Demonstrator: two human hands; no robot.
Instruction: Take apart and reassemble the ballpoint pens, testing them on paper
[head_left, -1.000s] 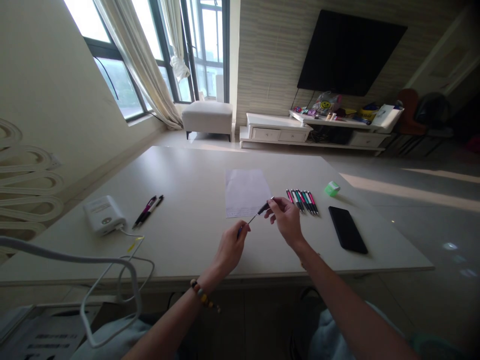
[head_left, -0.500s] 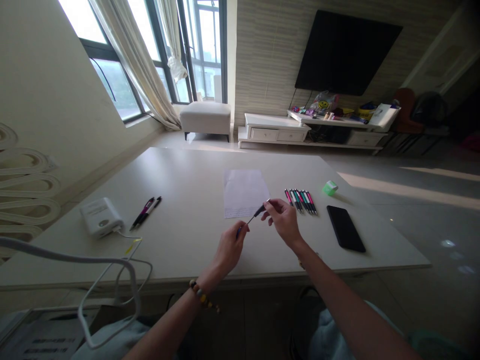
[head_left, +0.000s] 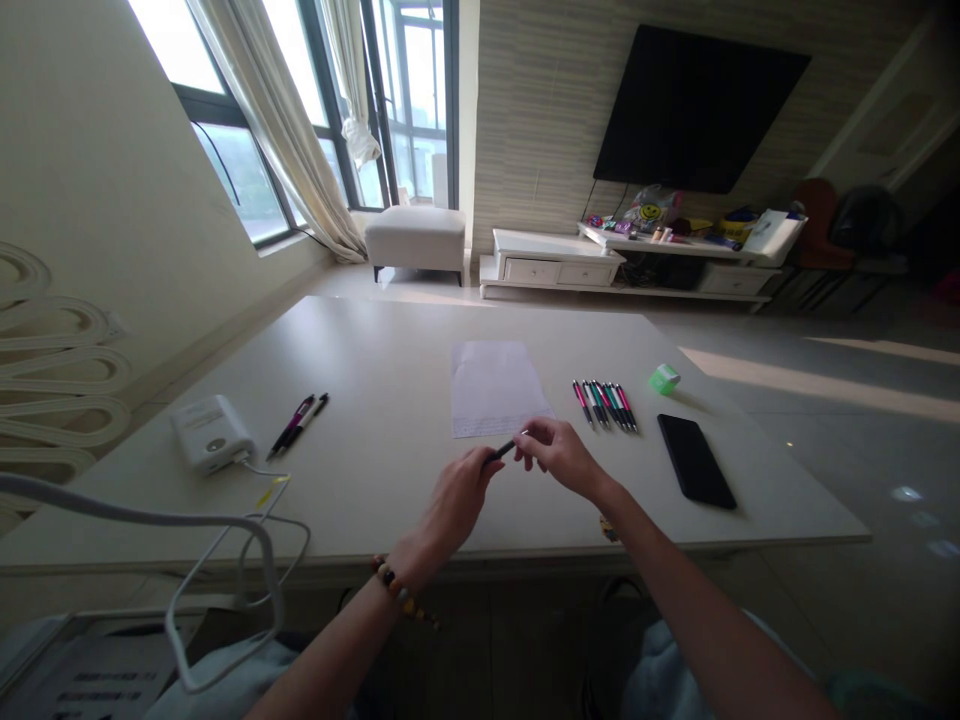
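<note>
The left hand point(head_left: 457, 503), with a beaded bracelet point(head_left: 397, 585) on its wrist, is closed narrowly around the near end of a dark pen point(head_left: 502, 452). The pen lies almost level between the two hands, just above the surface point(head_left: 360, 400). The right hand point(head_left: 559, 456) is pinched narrowly at the pen's other end, its fingertips point(head_left: 527, 438) right against the pen and a small pale tip showing there. Just beyond the right hand lies a sheet of paper point(head_left: 495, 388), with a few lines of small writing along its near edge. Farther to the right of that hand, a row of slim pens point(head_left: 604, 405) with pink, green and blue trim lies side by side, tips pointing toward the person. Past them are a black phone point(head_left: 696, 475), lying face up, and a small green block point(head_left: 664, 379). Well to the left of the left hand, two pens point(head_left: 296, 425) lie close together beside a white plug-in device point(head_left: 210, 432), its white cable point(head_left: 262, 560) looping over the surface edge. Far beyond the surface stand a white ottoman point(head_left: 415, 238), a white TV cabinet point(head_left: 555, 258) crowded with bags and small items, and a wall-mounted television point(head_left: 701, 108).
</note>
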